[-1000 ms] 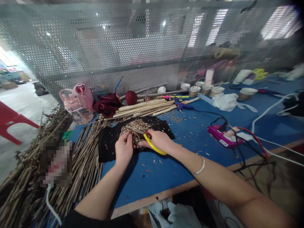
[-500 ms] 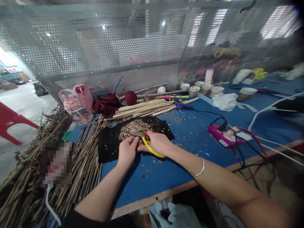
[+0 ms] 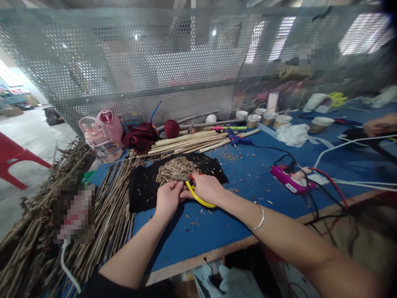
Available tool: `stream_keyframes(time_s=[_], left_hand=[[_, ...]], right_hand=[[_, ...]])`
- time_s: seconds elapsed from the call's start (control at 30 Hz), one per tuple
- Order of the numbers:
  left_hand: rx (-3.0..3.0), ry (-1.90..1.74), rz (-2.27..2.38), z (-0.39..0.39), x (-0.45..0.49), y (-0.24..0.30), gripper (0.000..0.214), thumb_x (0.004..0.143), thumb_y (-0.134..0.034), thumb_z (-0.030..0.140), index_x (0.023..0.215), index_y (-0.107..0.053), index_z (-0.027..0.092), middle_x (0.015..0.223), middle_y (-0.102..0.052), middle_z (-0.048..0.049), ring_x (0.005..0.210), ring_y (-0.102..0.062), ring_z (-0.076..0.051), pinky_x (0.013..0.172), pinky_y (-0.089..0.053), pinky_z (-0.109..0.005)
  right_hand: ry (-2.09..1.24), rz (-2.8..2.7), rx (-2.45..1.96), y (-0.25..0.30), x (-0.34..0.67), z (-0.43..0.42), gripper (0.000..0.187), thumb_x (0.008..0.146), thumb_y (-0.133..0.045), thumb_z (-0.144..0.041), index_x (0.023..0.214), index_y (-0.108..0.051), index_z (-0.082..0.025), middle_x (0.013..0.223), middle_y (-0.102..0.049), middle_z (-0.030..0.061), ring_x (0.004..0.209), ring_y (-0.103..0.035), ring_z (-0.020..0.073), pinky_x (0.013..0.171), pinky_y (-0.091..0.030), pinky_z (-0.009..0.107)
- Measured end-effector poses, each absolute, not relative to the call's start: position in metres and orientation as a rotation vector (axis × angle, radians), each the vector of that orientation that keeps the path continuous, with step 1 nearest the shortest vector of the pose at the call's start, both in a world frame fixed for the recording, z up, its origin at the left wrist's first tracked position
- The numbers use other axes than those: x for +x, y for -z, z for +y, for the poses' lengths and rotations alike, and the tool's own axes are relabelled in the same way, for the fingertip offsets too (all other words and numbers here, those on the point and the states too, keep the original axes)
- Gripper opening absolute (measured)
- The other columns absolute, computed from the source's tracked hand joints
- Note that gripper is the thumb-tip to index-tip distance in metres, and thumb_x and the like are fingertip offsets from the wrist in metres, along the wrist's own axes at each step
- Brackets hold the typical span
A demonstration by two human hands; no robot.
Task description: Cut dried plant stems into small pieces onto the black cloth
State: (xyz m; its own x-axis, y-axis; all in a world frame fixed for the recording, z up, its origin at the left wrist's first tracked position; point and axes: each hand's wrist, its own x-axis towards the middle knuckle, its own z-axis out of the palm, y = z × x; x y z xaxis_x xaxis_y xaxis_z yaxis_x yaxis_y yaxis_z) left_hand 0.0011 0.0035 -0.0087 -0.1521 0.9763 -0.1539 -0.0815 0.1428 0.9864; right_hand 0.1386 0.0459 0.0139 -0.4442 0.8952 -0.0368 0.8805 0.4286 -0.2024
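Note:
My right hand (image 3: 206,188) is closed round a pair of scissors (image 3: 200,199) with a large yellow handle loop and a bit of red at the grip. The metal blades point left over a heap of short, chopped dry stem bits (image 3: 176,167). That heap lies on a black cloth (image 3: 141,192). Just below the blades, my left hand (image 3: 168,198) is pinched close to my right fingertips. Whatever it holds is too small or too hidden to make out.
Long dry stalks (image 3: 108,203) spread along the left. Behind the cloth lie pale sticks (image 3: 186,140) and a blue glue gun (image 3: 237,138). A purple power strip (image 3: 291,179) with cables sits right. Another person's hand (image 3: 381,124) shows at the right edge.
Another person's hand has come into view at the right edge, and the pale cords there have shifted. My hands and the scissors are in nearly the same place.

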Motion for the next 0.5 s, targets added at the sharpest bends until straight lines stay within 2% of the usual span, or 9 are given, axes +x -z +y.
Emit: stream_keyframes(time_s=[0.23,0.5], left_hand=[[0.971,-1.217,1.359,0.005,-0.0015,0.0109,0.032,0.066,-0.061,0.044,0.062,-0.061,0.013,0.05,-0.057,-0.0007,0.041,-0.045,-0.007,0.041,-0.037,-0.018],[0.917,-1.226,1.427,0.0063,-0.0021,0.008,0.034,0.063,-0.065,0.045,0.073,-0.064,0.012,0.061,-0.062,-0.0033,0.045,-0.05,-0.007,0.043,-0.042,-0.017]], right_hand=[[-0.294,-2.612,-1.657,-0.0109,0.1405,0.0516,0.066,0.064,-0.042,-0.076,0.091,-0.057,-0.018,0.084,-0.066,0.0117,0.078,-0.063,0.0259,0.062,-0.042,0.03],[-0.323,-2.627,-1.639,-0.0121,0.1435,0.0557,0.065,0.062,-0.039,-0.079,0.082,-0.059,-0.02,0.083,-0.067,0.01,0.077,-0.063,0.0253,0.06,-0.042,0.029]])
